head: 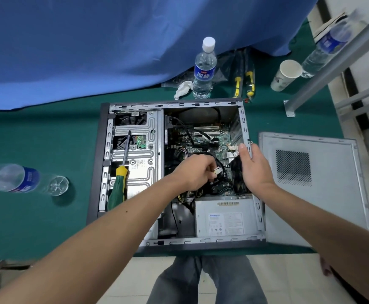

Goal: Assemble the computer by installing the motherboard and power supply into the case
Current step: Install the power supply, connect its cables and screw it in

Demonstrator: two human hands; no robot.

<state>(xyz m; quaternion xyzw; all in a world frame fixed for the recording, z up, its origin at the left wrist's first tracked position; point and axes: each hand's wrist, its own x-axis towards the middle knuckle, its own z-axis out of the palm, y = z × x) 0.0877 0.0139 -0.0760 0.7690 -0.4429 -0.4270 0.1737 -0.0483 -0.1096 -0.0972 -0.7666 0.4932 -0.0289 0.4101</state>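
Two bare forearms reaching in from the bottom edge, grey trouser legs between them over pale floor tiles. Left hand (195,172) curled, fingertips pinching a small white plastic connector (217,172) on a bundle of black cables (214,187) above the board. Right hand (253,166) straight-fingered and relaxed, grasping nothing, laid along the right rim of the case with the thumb tip up by the edge.

Open grey metal computer case (104,163) lying on its side on the green table cloth (36,216), long axis running away from the camera. Inside: green motherboard (203,139) flat on the floor of the far right bay, white slots at its far end; silver boxy power supply (223,218) seated in the near right corner, label facing up. Much of the board's near half hidden under both hands and the cables. On the left-hand drive cage, a green-and-yellow-handled screwdriver (118,185), tip pointing away.

Detached grey side panel (333,205) with a perforated vent lying just right of the case. Beyond the case, an upright clear water bottle (204,69) with blue label, crumpled white tissue (182,88), yellow-handled tools (244,80) in a clear bag, a white paper cup (285,74) with contents not visible. Second bottle (14,177) on its side at far left, cap cut off by the edge. Blue draped fabric (91,40) behind
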